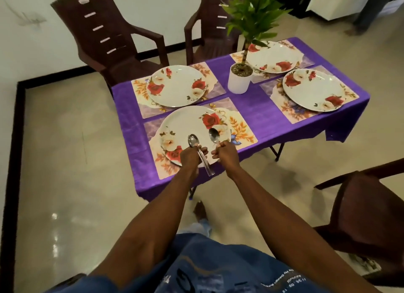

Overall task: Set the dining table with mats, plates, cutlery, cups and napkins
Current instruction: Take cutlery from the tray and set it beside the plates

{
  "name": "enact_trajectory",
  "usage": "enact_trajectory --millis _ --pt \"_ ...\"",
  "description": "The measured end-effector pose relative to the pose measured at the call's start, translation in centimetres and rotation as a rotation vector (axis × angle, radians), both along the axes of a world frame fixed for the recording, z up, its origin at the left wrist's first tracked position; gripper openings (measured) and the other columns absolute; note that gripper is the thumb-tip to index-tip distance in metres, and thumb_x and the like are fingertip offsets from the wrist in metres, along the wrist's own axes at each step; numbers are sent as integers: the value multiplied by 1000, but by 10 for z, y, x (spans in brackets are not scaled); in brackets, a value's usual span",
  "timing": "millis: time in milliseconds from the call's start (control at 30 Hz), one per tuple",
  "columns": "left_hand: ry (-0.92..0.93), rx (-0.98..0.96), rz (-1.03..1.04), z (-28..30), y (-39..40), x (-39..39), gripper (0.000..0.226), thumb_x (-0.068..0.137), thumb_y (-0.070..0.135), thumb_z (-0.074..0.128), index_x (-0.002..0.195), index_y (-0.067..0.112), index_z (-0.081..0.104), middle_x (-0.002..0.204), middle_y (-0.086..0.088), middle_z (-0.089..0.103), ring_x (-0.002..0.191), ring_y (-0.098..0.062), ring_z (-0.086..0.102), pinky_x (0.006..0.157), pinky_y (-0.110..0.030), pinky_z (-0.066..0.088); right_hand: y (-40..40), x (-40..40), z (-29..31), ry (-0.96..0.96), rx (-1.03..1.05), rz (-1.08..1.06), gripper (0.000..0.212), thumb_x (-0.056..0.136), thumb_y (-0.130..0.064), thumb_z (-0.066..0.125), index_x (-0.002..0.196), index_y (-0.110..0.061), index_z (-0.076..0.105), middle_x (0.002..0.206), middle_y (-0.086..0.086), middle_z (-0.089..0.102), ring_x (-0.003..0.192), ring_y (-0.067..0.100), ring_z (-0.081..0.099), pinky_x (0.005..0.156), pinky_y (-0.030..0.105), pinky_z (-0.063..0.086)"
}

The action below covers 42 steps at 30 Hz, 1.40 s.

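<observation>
A small table under a purple cloth (258,113) carries several floral mats, each with a white rose-patterned plate. Over the nearest plate (188,126), on its mat (242,128), my left hand (192,155) grips a bundle of metal spoons (200,152), bowls pointing away and handles sticking back toward me. Just to its right, my right hand (225,153) pinches a single spoon (214,136) by the handle, bowl up over the plate's right side. The other plates lie at far left (177,85), far right (273,56) and right (312,89). No cups or napkins show.
A white pot with a green plant (239,78) stands mid-table. Brown plastic chairs sit behind the table (105,34), (209,26) and at my right (367,216). Glossy tiled floor surrounds the table. A person's legs (365,10) show at top right.
</observation>
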State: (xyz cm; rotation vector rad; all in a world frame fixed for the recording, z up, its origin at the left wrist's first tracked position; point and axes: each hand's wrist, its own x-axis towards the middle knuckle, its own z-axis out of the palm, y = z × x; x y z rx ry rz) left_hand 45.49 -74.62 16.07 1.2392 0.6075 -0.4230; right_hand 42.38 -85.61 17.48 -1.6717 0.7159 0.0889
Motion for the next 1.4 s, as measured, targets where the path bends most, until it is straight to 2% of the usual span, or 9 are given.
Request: enact_trajectory --millis 233,333,433,533,633,833,933,1167,1400 --pt "14 -36 77 -7 -47 72 10 94 4 53 91 0 62 71 -17 63 55 -26 62 54 -31 56 -95 79 -28 83 -7 -188 11 79 3 60 80 -4 70 73 16 66 58 26 60 60 40 51" --pt "21 16 72 -10 -57 96 16 95 5 52 85 0 63 69 -15 64 54 -23 63 55 -32 56 -121 109 -35 184 -103 -48 19 86 0 55 77 -14 64 74 6 60 68 22 57 70 36 50" --pt "18 64 70 -13 -62 114 17 93 5 51 88 -2 66 67 -13 65 56 -23 64 64 -37 59 -137 135 -56 241 -165 -63 27 84 1 60 59 -11 58 68 8 58 71 22 57 63 37 42" --pt "27 97 93 -15 -69 122 17 92 4 52 86 -2 67 66 -14 66 58 -24 64 67 -38 59 -151 158 -86 305 -183 -114 7 81 -9 66 83 -4 71 78 8 65 84 22 64 66 40 50" --pt "32 122 122 -12 -76 125 18 91 4 52 84 -2 67 65 -14 65 55 -23 63 62 -36 58 -150 168 -77 350 -236 41 24 87 -15 62 107 -4 71 107 10 69 103 27 65 80 32 53" --pt "43 152 242 -10 -98 121 20 91 6 51 80 -1 66 69 -18 64 59 -28 61 57 -33 54 -156 182 -66 328 -339 326 30 92 -14 55 118 -4 67 119 16 66 111 33 62 83 30 51" --pt "42 153 314 -10 -112 111 20 93 5 50 84 -2 66 71 -17 65 60 -27 62 55 -32 56 -154 186 -65 270 -493 369 32 95 -12 52 122 2 62 125 20 61 115 37 58 92 39 51" --pt "66 129 418 -12 -138 86 15 92 6 50 90 0 63 71 -15 63 52 -20 63 53 -27 52 -169 194 -67 165 -506 532 22 90 -9 58 104 2 71 108 19 69 104 37 63 78 35 51" --pt "88 109 425 -14 -144 71 19 94 9 53 95 -4 66 75 -17 67 58 -23 64 54 -29 54 -177 191 -64 177 -397 493 14 86 -14 65 77 -3 65 80 14 62 80 28 60 52 25 34"
